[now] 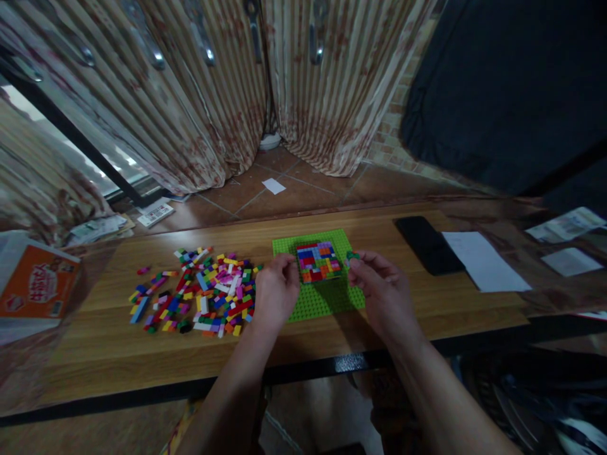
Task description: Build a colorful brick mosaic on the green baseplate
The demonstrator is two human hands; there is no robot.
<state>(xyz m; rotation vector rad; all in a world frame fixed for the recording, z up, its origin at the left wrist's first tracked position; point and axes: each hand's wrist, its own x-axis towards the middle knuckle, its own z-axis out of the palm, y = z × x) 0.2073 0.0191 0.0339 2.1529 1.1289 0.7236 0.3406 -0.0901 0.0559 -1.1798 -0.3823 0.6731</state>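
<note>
A green studded baseplate [327, 306] lies on the wooden table. On it sits a block of toy bricks [317, 260] packed tightly together in red, blue, purple, orange and other colours. At its right, my right hand [386, 294] pinches a small green toy brick [351, 256] between thumb and fingertips, above the plate. My left hand [277, 291] is at the left edge of the plate, close to the block, with its fingers curled closed. Whatever those fingers may hold is hidden.
Loose toy bricks [208, 294] in many colours spread over the table left of my left hand. A black flat object [429, 245] and white paper [486, 260] lie at the right. An orange box [40, 281] stands beyond the table's left end.
</note>
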